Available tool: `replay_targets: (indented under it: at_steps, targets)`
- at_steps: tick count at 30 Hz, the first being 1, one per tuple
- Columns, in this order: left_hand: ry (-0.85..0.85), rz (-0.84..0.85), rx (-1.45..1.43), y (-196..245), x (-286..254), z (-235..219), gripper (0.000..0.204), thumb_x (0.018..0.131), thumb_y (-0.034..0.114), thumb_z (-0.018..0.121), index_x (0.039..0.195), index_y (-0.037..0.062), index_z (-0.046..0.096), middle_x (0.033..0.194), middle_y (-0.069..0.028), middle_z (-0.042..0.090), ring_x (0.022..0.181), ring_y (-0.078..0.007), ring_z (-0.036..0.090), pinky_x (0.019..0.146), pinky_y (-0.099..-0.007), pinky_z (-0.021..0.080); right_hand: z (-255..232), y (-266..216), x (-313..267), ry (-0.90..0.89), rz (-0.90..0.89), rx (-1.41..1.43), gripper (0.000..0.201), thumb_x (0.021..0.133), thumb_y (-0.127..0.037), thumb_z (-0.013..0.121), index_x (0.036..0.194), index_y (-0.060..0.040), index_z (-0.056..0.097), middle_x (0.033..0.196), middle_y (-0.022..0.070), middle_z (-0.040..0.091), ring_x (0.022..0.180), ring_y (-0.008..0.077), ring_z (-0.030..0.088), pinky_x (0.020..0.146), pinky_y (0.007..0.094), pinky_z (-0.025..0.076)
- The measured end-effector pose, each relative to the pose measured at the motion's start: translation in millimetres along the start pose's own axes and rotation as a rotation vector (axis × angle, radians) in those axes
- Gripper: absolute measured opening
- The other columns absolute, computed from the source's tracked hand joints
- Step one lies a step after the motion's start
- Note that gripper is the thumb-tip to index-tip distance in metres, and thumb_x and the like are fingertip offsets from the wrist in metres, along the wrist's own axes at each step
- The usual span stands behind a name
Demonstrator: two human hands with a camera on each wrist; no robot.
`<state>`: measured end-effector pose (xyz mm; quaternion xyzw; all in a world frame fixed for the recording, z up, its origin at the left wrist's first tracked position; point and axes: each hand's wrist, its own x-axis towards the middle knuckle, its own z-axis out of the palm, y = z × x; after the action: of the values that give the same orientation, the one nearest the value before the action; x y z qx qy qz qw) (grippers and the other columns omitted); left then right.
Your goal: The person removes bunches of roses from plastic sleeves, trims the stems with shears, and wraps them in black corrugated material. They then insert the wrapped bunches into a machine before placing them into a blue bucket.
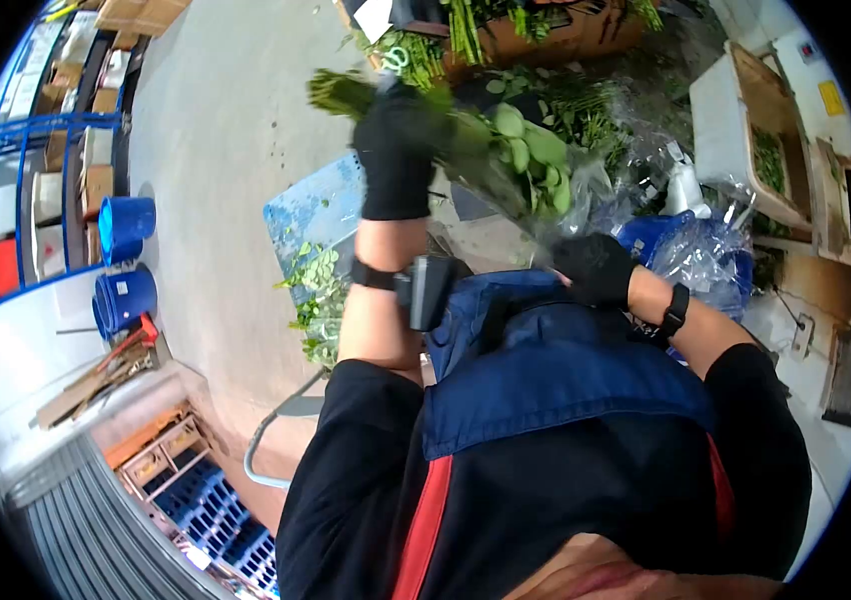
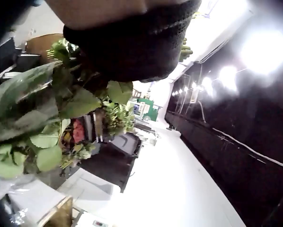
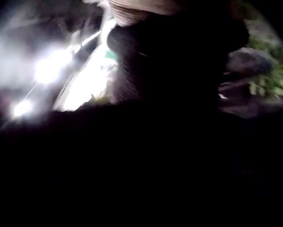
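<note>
A plastic-sleeved bunch of leafy stems (image 1: pixel 536 150) slants from the black-gloved left hand (image 1: pixel 396 145), its fingers curled round the stems, toward the right hand (image 1: pixel 596 271), whose finger state is unclear, while a blue bucket (image 1: pixel 142 298) bears an unreadably small white label (image 1: pixel 122 288).

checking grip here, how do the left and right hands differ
The left hand grips a leafy bunch; whether the right hand holds anything is unclear. The left hand is farther forward, while the right hand is close to the navy apron. Both are black-gloved.
</note>
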<state>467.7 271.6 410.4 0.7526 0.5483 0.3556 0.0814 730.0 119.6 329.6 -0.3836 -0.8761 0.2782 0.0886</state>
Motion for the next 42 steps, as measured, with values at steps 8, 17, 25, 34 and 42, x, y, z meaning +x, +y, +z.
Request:
replay_targets:
  at_steps: [8, 17, 25, 34, 42]
  targets:
    - [-0.062, -0.203, -0.674, -14, 0, 12, 0.034, 0.080, 0.006, 0.061, 0.114, 0.0021, 0.056, 0.105, -0.0114, 0.061, 0.098, -0.0275, 0.059, 0.085, -0.0364, 0.048, 69, 125, -183, -0.655, 0.572, -0.292, 0.026, 0.065, -0.025, 0.065, 0.088, -0.0127, 0.068, 0.088, 0.0148, 0.066, 0.086, 0.0325, 0.063, 0.075, 0.0422, 0.051]
    - [-0.049, -0.306, -0.819, -16, 4, -21, 0.024, 0.080, 0.008, 0.061, 0.102, -0.0027, 0.057, 0.094, -0.0148, 0.062, 0.085, -0.0288, 0.063, 0.074, -0.0391, 0.052, 9, 128, -218, -0.118, 0.948, -0.307, 0.033, 0.074, -0.020, 0.058, 0.105, -0.0093, 0.063, 0.098, 0.0148, 0.065, 0.091, 0.0297, 0.063, 0.082, 0.0396, 0.050]
    - [-0.150, -0.449, -1.702, 19, 31, -51, 0.024, 0.088, 0.019, 0.048, 0.102, 0.0038, 0.062, 0.100, -0.0151, 0.063, 0.091, -0.0351, 0.059, 0.093, -0.0597, 0.037, -147, 41, -137, 0.505, 0.646, 0.687, 0.053, 0.082, -0.041, 0.065, 0.112, 0.0023, 0.055, 0.094, 0.0088, 0.063, 0.090, 0.0192, 0.059, 0.080, 0.0319, 0.046]
    - [-0.225, -0.191, -1.694, 15, 56, -72, 0.029, 0.089, 0.024, 0.047, 0.099, 0.0023, 0.063, 0.100, -0.0172, 0.063, 0.096, -0.0373, 0.059, 0.095, -0.0604, 0.037, 11, 68, -107, 0.747, 0.866, 1.200, 0.024, 0.080, -0.025, 0.071, 0.069, -0.0057, 0.060, 0.059, -0.0001, 0.053, 0.053, 0.0077, 0.048, 0.049, 0.0251, 0.038]
    - [-0.233, -0.249, -1.632, 46, 71, -72, 0.030, 0.089, 0.028, 0.046, 0.098, 0.0039, 0.061, 0.098, -0.0160, 0.061, 0.092, -0.0361, 0.057, 0.092, -0.0584, 0.038, 12, 127, -161, 0.766, 0.893, 0.423, 0.024, 0.085, -0.024, 0.065, 0.076, -0.0027, 0.059, 0.067, -0.0016, 0.056, 0.062, 0.0101, 0.048, 0.059, 0.0284, 0.042]
